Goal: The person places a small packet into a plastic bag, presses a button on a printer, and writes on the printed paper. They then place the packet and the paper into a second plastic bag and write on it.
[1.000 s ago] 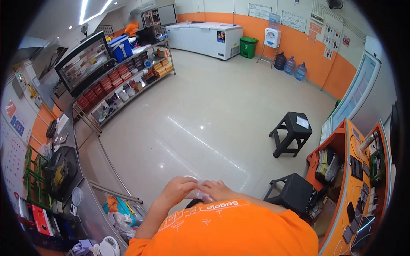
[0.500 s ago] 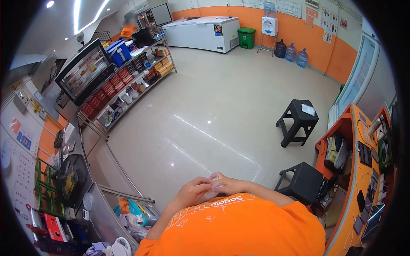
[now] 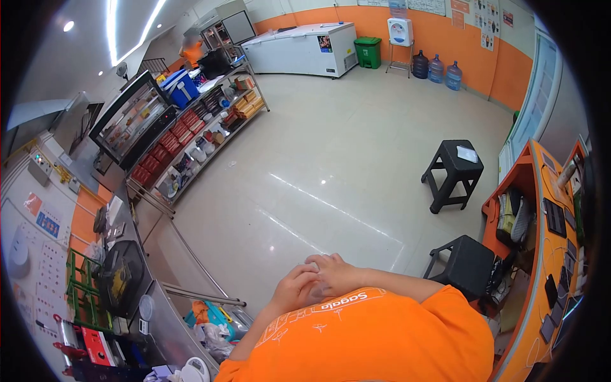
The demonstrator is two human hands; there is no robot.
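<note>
Both hands meet in front of the orange shirt, low in the middle of the head view. My left hand (image 3: 295, 288) has its fingers curled inward against the other hand. My right hand (image 3: 337, 275) is bent over from the right, its fingers closed and overlapping the left fingertips. Between and just below them shows a crumpled piece of clear plastic (image 3: 316, 293), mostly covered by the fingers. Its exact kind is too small to make out.
Two black stools (image 3: 470, 267) stand to the right, beside an orange counter (image 3: 546, 197) with phones and cables. On the left runs a metal table (image 3: 167, 331) with a scale and green racks. Ahead are a stocked shelf (image 3: 210, 153), a chest freezer (image 3: 299, 52) and another person (image 3: 191, 52).
The view has shifted slightly, so the room sits a little further right. My right fingers have moved over the clear plastic, which now shows less between the hands.
</note>
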